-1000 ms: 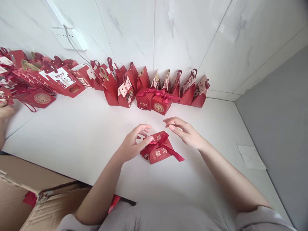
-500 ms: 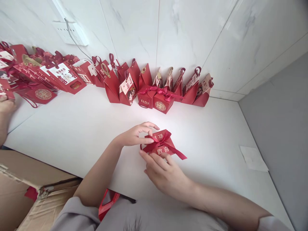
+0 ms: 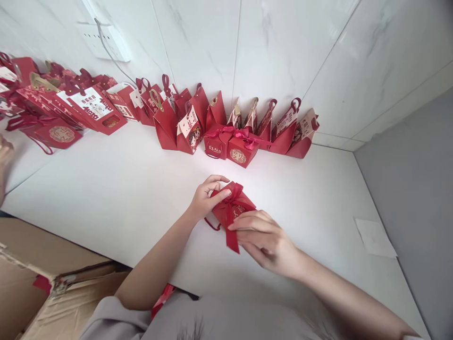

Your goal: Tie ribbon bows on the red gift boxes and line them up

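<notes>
A small red gift box with gold characters sits on the white table, a red ribbon bow tied over its top. My left hand grips the box's upper left side, thumb on top beside the bow and fingers behind. At the lower right, my right hand has its fingertips closed on a hanging tail of the ribbon. A thin dark red cord loop shows at the box's lower left.
Red gift boxes stand in a row along the tiled wall, with more bags at the left. Another person's hand is at the left edge. An open cardboard box is lower left; white paper lies right.
The box has turned and shifted slightly left. My left hand now grips its side, and my right hand has moved right and up, taking hold of a ribbon tail.
</notes>
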`<state>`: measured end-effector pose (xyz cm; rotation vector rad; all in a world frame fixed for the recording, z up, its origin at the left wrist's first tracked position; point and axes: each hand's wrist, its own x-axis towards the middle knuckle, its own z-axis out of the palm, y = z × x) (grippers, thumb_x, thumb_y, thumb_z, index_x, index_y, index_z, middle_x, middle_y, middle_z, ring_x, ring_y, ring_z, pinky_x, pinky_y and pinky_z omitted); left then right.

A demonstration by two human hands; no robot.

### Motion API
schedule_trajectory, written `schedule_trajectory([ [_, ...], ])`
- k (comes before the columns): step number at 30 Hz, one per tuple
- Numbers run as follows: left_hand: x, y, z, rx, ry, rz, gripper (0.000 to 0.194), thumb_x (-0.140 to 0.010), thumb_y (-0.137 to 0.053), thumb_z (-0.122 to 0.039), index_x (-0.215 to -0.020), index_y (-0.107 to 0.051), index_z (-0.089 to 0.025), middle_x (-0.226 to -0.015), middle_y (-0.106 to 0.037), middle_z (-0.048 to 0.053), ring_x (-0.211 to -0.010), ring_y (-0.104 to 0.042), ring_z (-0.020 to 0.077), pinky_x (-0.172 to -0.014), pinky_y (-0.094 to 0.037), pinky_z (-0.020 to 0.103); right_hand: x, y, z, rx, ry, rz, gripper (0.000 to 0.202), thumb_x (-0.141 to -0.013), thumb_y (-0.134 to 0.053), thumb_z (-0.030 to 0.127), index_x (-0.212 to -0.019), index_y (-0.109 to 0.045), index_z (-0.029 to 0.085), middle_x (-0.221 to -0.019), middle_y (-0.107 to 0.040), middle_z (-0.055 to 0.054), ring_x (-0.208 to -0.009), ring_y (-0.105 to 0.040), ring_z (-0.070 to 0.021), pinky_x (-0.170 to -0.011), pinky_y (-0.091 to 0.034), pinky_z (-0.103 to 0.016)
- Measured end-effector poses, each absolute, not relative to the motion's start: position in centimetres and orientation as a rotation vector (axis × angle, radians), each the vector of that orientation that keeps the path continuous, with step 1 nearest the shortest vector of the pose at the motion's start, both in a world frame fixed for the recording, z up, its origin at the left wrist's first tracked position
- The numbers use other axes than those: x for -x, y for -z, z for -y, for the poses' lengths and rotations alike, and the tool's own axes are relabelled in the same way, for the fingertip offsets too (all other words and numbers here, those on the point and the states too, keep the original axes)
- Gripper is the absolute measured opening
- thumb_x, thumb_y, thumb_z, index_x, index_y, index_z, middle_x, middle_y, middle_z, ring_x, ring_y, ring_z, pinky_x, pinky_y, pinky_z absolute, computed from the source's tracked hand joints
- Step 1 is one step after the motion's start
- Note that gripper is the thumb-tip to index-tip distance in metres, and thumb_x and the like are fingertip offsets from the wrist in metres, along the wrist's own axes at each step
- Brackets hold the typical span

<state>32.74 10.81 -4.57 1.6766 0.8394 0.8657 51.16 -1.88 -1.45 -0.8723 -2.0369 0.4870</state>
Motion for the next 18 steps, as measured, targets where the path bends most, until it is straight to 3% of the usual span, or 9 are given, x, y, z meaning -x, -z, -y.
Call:
schedule_trajectory([
  [5, -33.0, 4.8, -10.7, -1.656, -0.872, -0.909, 0.043, -0.087, -0.062, -0.036, -0.055, -0.039, -0.017, -0.116, -0.061, 0.007, -0.109, -0.058, 0.0218, -0.103, -0.040, 0.038, -53.5, 2.1, 1.5, 0.805, -0.614, 2.170, 0.019, -0.092, -0.056, 0.007, -0.099, -0.068, 0.018, -0.102, -0.072, -0.007, -0.092, -0.065, -0.0171, -0.080, -0.051, -0.033],
  [11, -32.9, 4.3, -10.7, -1.596, -0.790, -0.866, 0.037, -0.094, -0.049, -0.043, -0.068, -0.056, -0.017, -0.114, -0.059, 0.009, -0.107, -0.059, 0.0226, -0.099, -0.043, 0.039, -53.8, 2.7, 2.5, 0.808, -0.750, 2.429, 0.016, -0.093, -0.057, 0.015, -0.102, -0.069, 0.020, -0.100, -0.074, -0.004, -0.082, -0.067, -0.0169, -0.070, -0.048, -0.033],
  [15, -32.4, 3.2, -10.7, -1.716, -0.680, -0.870, 0.038, -0.083, -0.066, -0.042, -0.063, -0.045, -0.018, -0.117, -0.059, 0.009, -0.114, -0.057, 0.0248, -0.102, -0.041, 0.040, -54.6, -0.3, 2.1, 0.708, -1.038, 2.254, 0.013, -0.092, -0.061, 0.020, -0.103, -0.068, 0.021, -0.096, -0.075, -0.002, -0.084, -0.067, -0.0140, -0.077, -0.052, -0.029],
  [18, -32.1, 2.2, -10.7, -1.777, -0.569, -0.846, 0.041, -0.076, -0.074, -0.040, -0.067, -0.041, -0.019, -0.123, -0.057, 0.008, -0.114, -0.056, 0.0247, -0.099, -0.043, 0.040, -55.4, -1.9, 0.5, 0.977, -0.908, 2.045, 0.016, -0.095, -0.056, 0.019, -0.106, -0.067, 0.022, -0.100, -0.072, -0.004, -0.092, -0.065, -0.0162, -0.081, -0.052, -0.031],
])
